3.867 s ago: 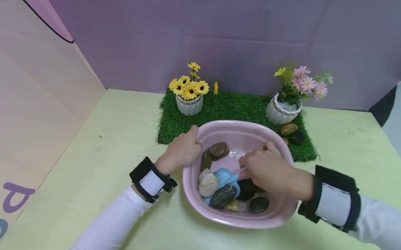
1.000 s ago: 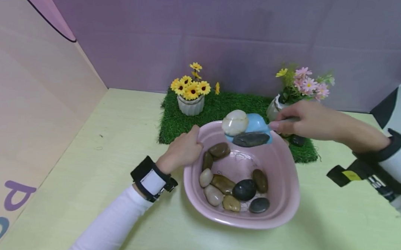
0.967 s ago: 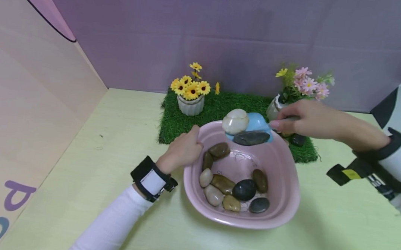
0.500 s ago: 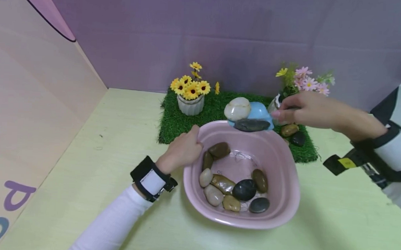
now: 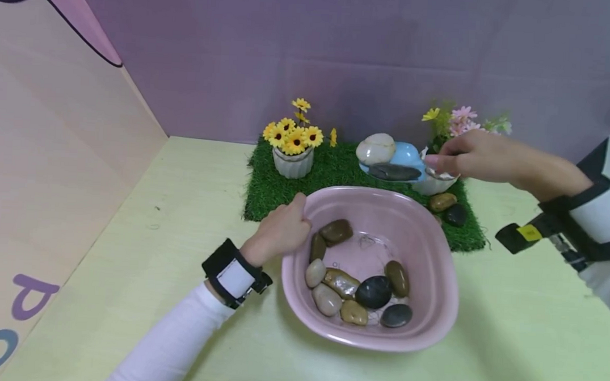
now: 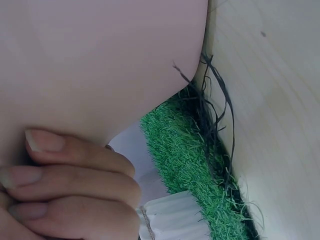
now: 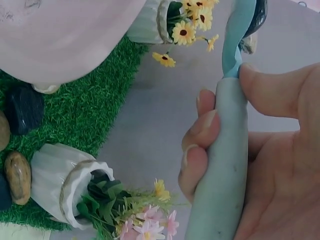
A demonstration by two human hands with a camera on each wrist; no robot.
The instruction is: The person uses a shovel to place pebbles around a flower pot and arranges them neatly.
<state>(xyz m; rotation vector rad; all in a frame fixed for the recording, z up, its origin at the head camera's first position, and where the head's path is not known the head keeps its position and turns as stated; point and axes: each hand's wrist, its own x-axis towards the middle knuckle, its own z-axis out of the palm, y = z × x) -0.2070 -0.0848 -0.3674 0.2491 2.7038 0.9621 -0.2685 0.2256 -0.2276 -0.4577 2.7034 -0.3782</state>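
At the left rim of the pink basin [image 5: 432, 258], curled over the edge and gripping tightly enough to bend the fingers [image 6: 82, 182]: the left hand [image 5: 281, 230]. Beyond the far rim, held up in front of the green grass mat [image 5: 336, 175]: a light blue scoop [image 5: 405, 154], gripped by its pale handle [image 7: 220, 165] in the right hand [image 5: 482, 158], with the thumb against the neck. On the scoop, 2 stones: a large white stone [image 5: 375, 148] at left and a flat dark stone [image 5: 394, 171] along the near edge. Inside the basin, 9 loose stones [image 5: 374, 292], brown, tan, pale, grey and black, mostly toward the left and near sides. At the far left of the mat, a ribbed white pot [image 5: 292, 164] of yellow flowers [image 5: 293, 139]. At the far right, partly behind the scoop and right hand, another white pot [image 5: 430, 187], with pink flowers [image 5: 461, 116]. Just nearer, side by side, a brown stone [image 5: 442, 202] and a black stone [image 5: 456, 215]. Beneath everything, a pale table [image 5: 197, 203].
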